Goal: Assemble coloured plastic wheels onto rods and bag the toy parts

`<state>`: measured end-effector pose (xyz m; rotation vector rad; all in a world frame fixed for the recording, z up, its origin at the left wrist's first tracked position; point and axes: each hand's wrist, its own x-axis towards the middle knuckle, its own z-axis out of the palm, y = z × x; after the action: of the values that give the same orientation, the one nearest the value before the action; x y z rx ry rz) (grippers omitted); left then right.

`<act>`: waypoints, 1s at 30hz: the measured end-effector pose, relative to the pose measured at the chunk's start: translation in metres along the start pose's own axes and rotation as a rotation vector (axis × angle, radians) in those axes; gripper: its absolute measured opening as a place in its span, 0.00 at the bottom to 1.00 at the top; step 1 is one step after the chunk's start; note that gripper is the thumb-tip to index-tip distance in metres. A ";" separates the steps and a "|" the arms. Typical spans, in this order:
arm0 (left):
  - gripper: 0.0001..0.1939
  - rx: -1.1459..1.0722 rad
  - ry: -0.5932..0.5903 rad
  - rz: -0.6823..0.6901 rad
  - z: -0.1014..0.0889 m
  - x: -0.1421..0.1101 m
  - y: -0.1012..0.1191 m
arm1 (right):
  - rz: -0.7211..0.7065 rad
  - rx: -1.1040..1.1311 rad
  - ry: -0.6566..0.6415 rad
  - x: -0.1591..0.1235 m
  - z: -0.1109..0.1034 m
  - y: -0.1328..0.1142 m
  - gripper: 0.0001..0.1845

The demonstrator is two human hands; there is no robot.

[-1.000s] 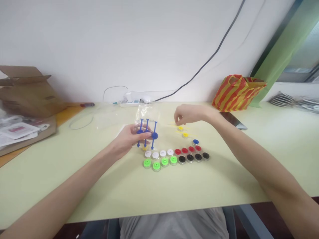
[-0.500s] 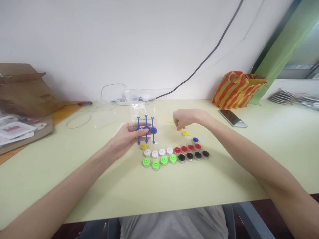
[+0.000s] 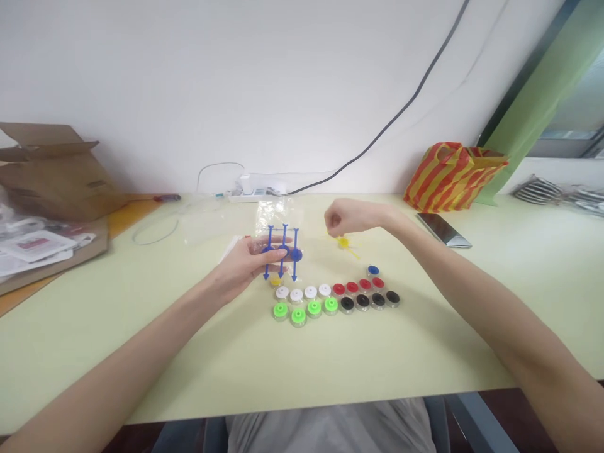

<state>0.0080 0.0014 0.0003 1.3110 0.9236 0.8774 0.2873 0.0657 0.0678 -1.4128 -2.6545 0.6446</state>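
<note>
My left hand (image 3: 252,258) holds three blue arrow spinners (image 3: 284,251) side by side, upright, thumb across their middle. Clear plastic film (image 3: 274,214) shows behind them. My right hand (image 3: 340,218) is closed, its fingertips turned down and partly hidden, at the end of a yellow arrow spinner (image 3: 343,243) that is blurred. Below the hands stand round pieces on clear bases: a yellow piece (image 3: 276,282) partly behind the left hand's spinners, a blue piece (image 3: 373,270), and rows of white (image 3: 296,295), red (image 3: 352,287), green (image 3: 298,316) and black pieces (image 3: 363,302).
A phone (image 3: 443,230) and a striped red-and-yellow bag (image 3: 455,179) are at the right. An opened cardboard box (image 3: 56,176) and papers (image 3: 38,245) lie at the left. A power strip (image 3: 252,194) with a dark cable (image 3: 377,135) sits by the wall.
My right hand has lifted slightly, and the yellow spinner beneath it sits differently, closer to the fingers. My left hand still holds the blue spinners. The view has shifted a little.
</note>
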 end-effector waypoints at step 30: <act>0.28 0.159 -0.316 -0.027 -0.004 -0.004 -0.003 | -0.258 0.599 0.595 -0.029 -0.007 -0.060 0.12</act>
<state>0.0024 -0.0013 -0.0022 1.5192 0.7705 0.5623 0.2595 0.0153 0.1016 -0.8909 -1.9069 0.7537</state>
